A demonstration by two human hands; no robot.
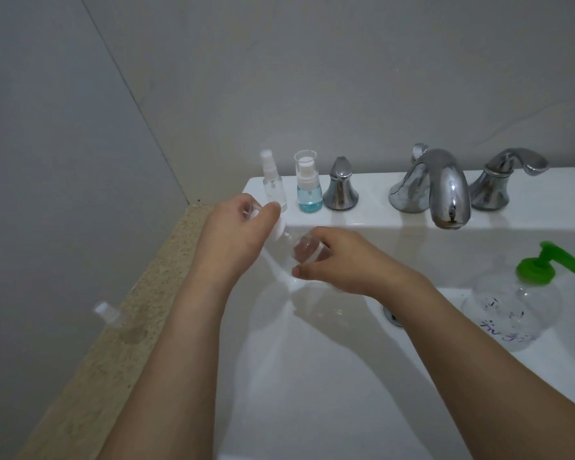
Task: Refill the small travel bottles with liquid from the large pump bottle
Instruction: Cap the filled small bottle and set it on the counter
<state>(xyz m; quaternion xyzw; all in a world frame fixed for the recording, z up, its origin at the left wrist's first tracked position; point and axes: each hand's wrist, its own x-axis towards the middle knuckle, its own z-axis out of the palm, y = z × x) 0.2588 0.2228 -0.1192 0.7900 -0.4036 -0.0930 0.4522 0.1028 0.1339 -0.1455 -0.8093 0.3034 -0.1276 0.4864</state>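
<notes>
While both hands work over the sink basin (pixel 312 376), step looks like uncapping (or recapping, can't tell which) one small clear travel bottle (pixel 299 249). Right hand (pixel 339 260) is wrapped round the bottle body, holding it tilted, neck toward the left. Left hand (pixel 233 227) pinches the white cap (pixel 279 229) at the neck. Hands close together, joined through the bottle.

Bottle reads as clear plastic, apparently empty; liquid level not visible.

Next move, my guess: if cap comes off, right hand needs to stand the bottle upright and bring it under the large pump bottle (pixel 512 303), which sits on the sink rim to the right, green pump head, clear body, purple scrawl.

On the back ledge: clear spray bottle (pixel 273 184) and blue-liquid pump bottle (pixel 308 184) beside the faucet handle (pixel 341 185). Another clear bottle (pixel 113 318) sits on the speckled desk, left.
</notes>
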